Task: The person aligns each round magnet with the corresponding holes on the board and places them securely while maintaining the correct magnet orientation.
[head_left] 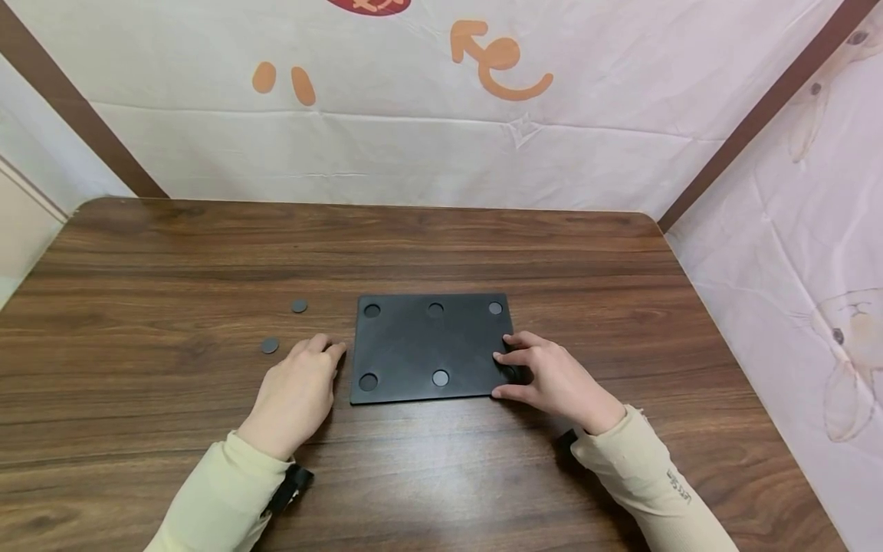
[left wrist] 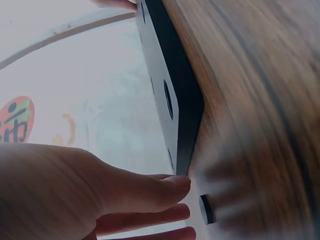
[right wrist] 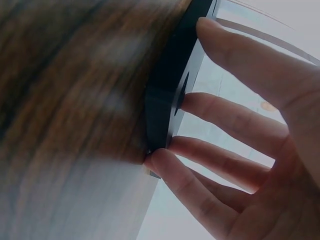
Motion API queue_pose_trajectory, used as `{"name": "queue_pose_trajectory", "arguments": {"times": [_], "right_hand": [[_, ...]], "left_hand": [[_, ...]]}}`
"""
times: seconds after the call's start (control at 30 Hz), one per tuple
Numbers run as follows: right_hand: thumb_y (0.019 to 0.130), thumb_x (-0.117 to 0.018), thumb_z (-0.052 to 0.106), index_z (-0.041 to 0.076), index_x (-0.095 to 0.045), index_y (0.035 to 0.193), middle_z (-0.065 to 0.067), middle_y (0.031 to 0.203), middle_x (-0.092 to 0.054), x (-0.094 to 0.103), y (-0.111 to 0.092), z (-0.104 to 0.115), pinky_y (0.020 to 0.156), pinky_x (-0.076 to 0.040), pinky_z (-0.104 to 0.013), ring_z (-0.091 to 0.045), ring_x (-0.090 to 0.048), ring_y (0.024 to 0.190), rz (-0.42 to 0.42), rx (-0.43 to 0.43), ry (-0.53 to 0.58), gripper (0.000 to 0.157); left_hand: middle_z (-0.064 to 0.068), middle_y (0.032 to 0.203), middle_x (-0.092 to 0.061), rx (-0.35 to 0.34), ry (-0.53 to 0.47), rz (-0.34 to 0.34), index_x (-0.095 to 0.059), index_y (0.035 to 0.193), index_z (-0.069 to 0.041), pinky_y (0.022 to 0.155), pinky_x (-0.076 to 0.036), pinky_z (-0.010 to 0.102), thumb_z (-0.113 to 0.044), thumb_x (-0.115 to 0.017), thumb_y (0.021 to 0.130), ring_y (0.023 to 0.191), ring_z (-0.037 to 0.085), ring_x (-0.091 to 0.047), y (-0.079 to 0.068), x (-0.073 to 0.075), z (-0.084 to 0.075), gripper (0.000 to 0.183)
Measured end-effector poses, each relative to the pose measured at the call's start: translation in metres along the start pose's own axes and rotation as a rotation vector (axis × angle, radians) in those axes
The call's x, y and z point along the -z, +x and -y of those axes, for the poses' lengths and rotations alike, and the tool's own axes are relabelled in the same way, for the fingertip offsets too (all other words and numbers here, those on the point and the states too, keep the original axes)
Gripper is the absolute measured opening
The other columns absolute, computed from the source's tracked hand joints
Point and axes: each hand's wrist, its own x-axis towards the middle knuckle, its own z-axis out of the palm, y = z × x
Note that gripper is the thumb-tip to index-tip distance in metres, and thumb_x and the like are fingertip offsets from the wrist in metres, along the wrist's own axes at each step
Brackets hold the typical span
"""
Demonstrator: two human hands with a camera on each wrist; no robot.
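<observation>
A black rectangular board [head_left: 431, 345] lies flat on the table, with round recesses along its two long sides. The fingers of my right hand [head_left: 548, 376] are spread over its right end; thumb and index tips touch the board, and the hand partly covers the near-right recess. My left hand [head_left: 297, 395] is just left of the board, apart from it, fingers loosely bent and holding nothing. Beyond that hand lie two small grey discs, a nearer disc [head_left: 270, 346] and a farther disc [head_left: 299, 306]. The near-middle recess [head_left: 440, 378] and far-right recess [head_left: 495, 308] look lighter, as if filled.
The wooden table [head_left: 441, 475] has rounded far corners. A white printed curtain [head_left: 400, 161] hangs behind its far edge, and another white sheet [head_left: 793, 253] hangs along the right side.
</observation>
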Motion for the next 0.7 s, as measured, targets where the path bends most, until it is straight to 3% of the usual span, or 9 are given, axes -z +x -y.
{"name": "queue_pose_trajectory", "arguments": {"times": [0.1, 0.47, 0.7], "right_hand": [[0.073, -0.083, 0.033, 0.003, -0.072, 0.110, -0.020, 0.123, -0.061, 0.000, 0.001, 0.000, 0.088, -0.053, -0.041, -0.032, -0.063, 0.110, 0.001, 0.003, 0.001, 0.048], [0.072, -0.084, 0.032, 0.003, -0.073, 0.108, -0.018, 0.120, -0.062, 0.001, 0.001, -0.001, 0.081, -0.055, -0.037, -0.028, -0.066, 0.101, 0.015, -0.012, -0.009, 0.047], [0.071, -0.084, 0.034, 0.003, -0.074, 0.108, -0.018, 0.118, -0.062, 0.000, 0.005, 0.000, 0.082, -0.055, -0.037, -0.028, -0.065, 0.103, 0.006, 0.002, -0.021, 0.049]], "left_hand": [[0.019, 0.111, -0.064, 0.022, -0.007, 0.011, -0.066, 0.116, 0.004, 0.055, -0.053, 0.041, 0.007, -0.062, 0.084, 0.096, 0.036, -0.062, 0.001, -0.001, 0.002, 0.033], [0.020, 0.106, -0.065, 0.018, -0.041, 0.022, -0.068, 0.109, 0.005, 0.061, -0.055, 0.043, 0.011, -0.059, 0.084, 0.093, 0.037, -0.064, 0.002, -0.004, 0.008, 0.027], [0.017, 0.094, -0.065, 0.003, -0.021, -0.013, -0.071, 0.100, 0.005, 0.057, -0.054, 0.041, 0.013, -0.061, 0.082, 0.085, 0.035, -0.063, 0.002, -0.004, 0.012, 0.022]]}}
